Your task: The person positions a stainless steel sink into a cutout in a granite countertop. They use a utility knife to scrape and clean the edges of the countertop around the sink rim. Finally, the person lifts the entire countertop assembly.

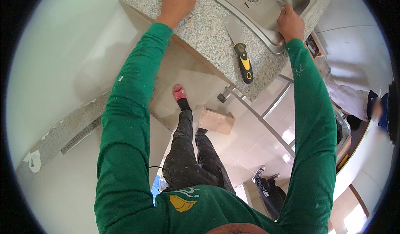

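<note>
A steel sink [268, 42] with a drain lies on the speckled countertop [196, 25]; a small dark piece sits by the drain. My left hand [177, 2] is at the sink's upper left rim, its fingers bent round the edge, fingertips partly hidden. My right hand [291, 23] is closed on the sink's right part, thumb and forefinger at the steel near the bowl's corner. A putty knife [243, 63] with a black and yellow handle and a wide blade lies on the countertop between my arms, touched by neither hand.
A white wall [62, 55] is on the left. Below the counter are a metal frame [271, 127], a small wooden box [216, 120] and my feet on tiles. Another person's legs [268, 192] show at lower right, and a person [377, 109] is at the far right edge.
</note>
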### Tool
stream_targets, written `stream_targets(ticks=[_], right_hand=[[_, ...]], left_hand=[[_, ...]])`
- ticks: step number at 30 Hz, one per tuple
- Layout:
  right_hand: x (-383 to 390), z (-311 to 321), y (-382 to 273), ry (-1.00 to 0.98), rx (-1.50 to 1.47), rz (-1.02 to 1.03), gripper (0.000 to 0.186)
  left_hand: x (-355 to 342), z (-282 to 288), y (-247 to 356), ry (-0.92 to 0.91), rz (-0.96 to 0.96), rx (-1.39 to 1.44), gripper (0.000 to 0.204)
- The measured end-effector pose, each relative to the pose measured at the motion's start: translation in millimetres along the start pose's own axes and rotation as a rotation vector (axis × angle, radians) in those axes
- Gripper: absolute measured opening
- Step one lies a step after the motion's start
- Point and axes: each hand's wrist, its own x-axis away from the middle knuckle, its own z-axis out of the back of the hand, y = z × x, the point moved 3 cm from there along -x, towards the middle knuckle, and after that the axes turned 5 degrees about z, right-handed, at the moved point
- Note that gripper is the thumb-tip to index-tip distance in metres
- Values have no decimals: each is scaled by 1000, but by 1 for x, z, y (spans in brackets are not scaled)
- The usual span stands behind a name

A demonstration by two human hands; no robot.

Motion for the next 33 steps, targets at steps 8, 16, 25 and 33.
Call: stream_targets(ticks=[8,16,25,33], right_hand=[[-1,-1,1,-28,5,15,19],[-4,-2,2,-73,16,4,21],[-5,-4,2,-98,26,-17,22],[-6,-1,2,-93,34,-2,24]], left_hand=[[3,18,5,4,25,168,21],[-7,-11,-5,-35,-76,-39,15],[1,-2,-31,-59,176,80,24],[-7,0,-1,-237,216,-48,24]])
